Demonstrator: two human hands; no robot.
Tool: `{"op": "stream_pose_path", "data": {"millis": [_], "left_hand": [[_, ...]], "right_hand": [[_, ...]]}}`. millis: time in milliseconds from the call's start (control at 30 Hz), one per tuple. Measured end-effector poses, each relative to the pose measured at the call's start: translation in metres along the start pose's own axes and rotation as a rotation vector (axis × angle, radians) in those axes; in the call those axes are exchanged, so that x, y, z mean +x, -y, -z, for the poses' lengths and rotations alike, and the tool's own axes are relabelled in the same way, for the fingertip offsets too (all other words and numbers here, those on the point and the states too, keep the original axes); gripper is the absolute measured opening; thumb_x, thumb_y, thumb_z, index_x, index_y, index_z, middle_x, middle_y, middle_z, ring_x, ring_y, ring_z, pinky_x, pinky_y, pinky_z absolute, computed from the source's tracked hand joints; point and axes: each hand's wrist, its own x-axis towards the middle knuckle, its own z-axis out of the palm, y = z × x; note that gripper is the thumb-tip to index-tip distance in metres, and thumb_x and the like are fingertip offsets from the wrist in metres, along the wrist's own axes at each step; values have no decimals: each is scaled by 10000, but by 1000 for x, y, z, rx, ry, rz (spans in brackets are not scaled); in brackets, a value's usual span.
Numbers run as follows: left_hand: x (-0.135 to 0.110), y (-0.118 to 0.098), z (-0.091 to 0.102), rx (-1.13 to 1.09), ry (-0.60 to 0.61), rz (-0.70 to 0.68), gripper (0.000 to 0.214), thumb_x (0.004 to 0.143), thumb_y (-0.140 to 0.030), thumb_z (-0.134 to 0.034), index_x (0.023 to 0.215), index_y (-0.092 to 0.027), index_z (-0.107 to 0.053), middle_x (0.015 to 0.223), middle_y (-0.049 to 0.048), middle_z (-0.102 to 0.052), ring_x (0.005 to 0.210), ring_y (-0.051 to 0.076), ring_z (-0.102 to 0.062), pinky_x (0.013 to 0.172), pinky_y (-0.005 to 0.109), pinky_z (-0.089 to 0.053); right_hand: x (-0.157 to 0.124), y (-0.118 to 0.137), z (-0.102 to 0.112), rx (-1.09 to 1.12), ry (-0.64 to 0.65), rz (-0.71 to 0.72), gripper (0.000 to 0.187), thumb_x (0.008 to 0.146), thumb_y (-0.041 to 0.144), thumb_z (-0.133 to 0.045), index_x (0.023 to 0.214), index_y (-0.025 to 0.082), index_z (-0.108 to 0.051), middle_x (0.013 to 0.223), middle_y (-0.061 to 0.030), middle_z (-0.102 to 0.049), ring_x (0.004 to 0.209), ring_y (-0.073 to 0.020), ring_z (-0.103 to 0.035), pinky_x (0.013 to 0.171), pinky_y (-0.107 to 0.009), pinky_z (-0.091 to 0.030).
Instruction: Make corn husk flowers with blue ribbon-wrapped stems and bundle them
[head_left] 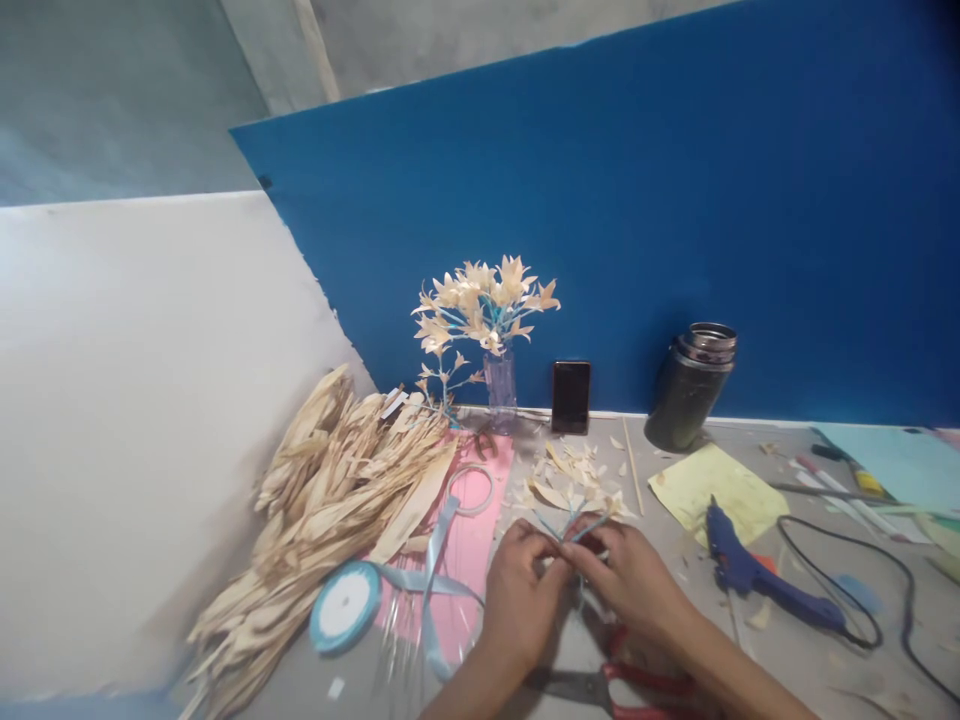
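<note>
My left hand [526,590] and my right hand [628,572] meet over the front of the table, fingers pinched together on a small flower stem [581,522]. Its thin branches are wrapped in light blue and fan out above my fingertips; pale petals at their ends blend into the scraps behind. Red-handled scissors [607,690] lie below my hands, partly hidden by my right forearm. Left of my hands, a light blue ribbon [431,580] trails from its spool [345,607]. Loose husk scraps [566,470] are scattered just beyond my fingers.
Dried corn husks [337,500] are piled left, beside pink paper [480,530] and a wire ring [471,490]. Behind stand a vase [500,395] of husk flowers [480,305], a phone [571,397] and a dark flask [686,395]. A corded blue glue gun [757,570] lies right, near yellow paper [709,485].
</note>
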Motion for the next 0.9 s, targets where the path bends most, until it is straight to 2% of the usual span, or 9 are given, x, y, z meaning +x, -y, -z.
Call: {"op": "stream_pose_path", "data": {"millis": [100,200,333,533,667,900], "left_hand": [[2,0,-2,24,64,54,111,765,-234,-657,665,-193,-682,726,51,-654,703,193,-576,670,276,-410],[1,1,-6,-55,118,89,115,803,-249,-617,735,-180,-680,719,49,-672,695,188,-582,665,272,-419],[-2,0,-9,-79,95,88,118,811,-262,-612,785,-175,-688,762,51,-691,719,187,-596,674,264,-422],[-4,2,-11,-35,39,58,156,796,-253,-594,658,-188,-623,620,13,-610,601,155,-512,589,248,-369],[-4,5,-11,-66,68,63,183,788,-257,-583,619,-195,-613,582,15,-598,571,159,-512,575,256,-370],[-4,8,-13,-103,136,122,207,776,-251,-544,583,-191,-594,555,26,-613,557,161,-553,574,259,-412]], "right_hand": [[1,4,1,82,9,-46,235,907,310,-520,821,195,-705,838,-77,-764,801,-238,-699,743,-318,-487],[1,2,0,73,-23,-74,232,893,326,-539,814,192,-711,843,-91,-764,817,-256,-697,743,-332,-478],[0,0,-2,74,-18,-81,231,892,323,-542,832,186,-718,850,-93,-760,830,-261,-696,751,-337,-471],[0,0,-6,129,-37,-129,227,882,328,-541,778,197,-693,788,-70,-745,765,-244,-680,716,-323,-460],[0,-2,-7,243,-47,-140,224,881,342,-537,783,193,-672,761,-52,-729,743,-229,-669,711,-313,-454],[1,4,-4,283,-145,-181,231,833,375,-567,700,196,-627,640,-6,-642,638,-192,-599,646,-285,-438]]}}
